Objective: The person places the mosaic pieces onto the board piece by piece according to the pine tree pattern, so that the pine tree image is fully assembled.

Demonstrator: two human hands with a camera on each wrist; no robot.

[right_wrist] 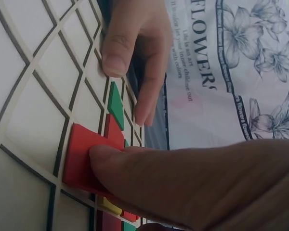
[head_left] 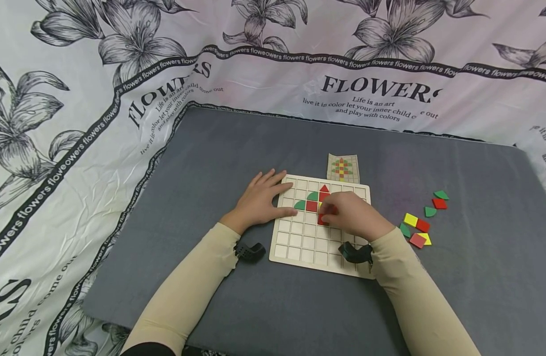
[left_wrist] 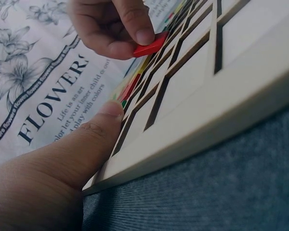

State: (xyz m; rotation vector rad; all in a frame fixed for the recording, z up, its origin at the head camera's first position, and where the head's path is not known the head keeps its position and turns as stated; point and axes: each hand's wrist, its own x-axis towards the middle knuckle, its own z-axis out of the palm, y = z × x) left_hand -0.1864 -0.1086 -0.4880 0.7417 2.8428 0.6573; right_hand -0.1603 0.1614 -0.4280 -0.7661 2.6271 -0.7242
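Note:
A pale gridded board [head_left: 295, 252] lies on the grey table. My right hand [head_left: 355, 212] is over its middle, pinching a red square tile [left_wrist: 151, 45] between thumb and fingers. In the right wrist view this tile [right_wrist: 77, 156] is tilted over the grid cells. My left hand [head_left: 260, 203] rests at the board's left edge, its fingers spread and the thumb on the rim. Several tiles sit in the cells: a red triangle [head_left: 324, 188], green curved pieces [head_left: 300, 204], a red square [head_left: 311, 205] and a yellow piece [right_wrist: 111, 206]. My right hand hides some cells.
A small pattern card [head_left: 342, 169] lies behind the board. To the right are loose tiles, among them a yellow square [head_left: 410, 219], a red square [head_left: 439, 203] and a green piece [head_left: 441, 195]. A flower-printed sheet [head_left: 264, 81] surrounds the table [head_left: 201, 306].

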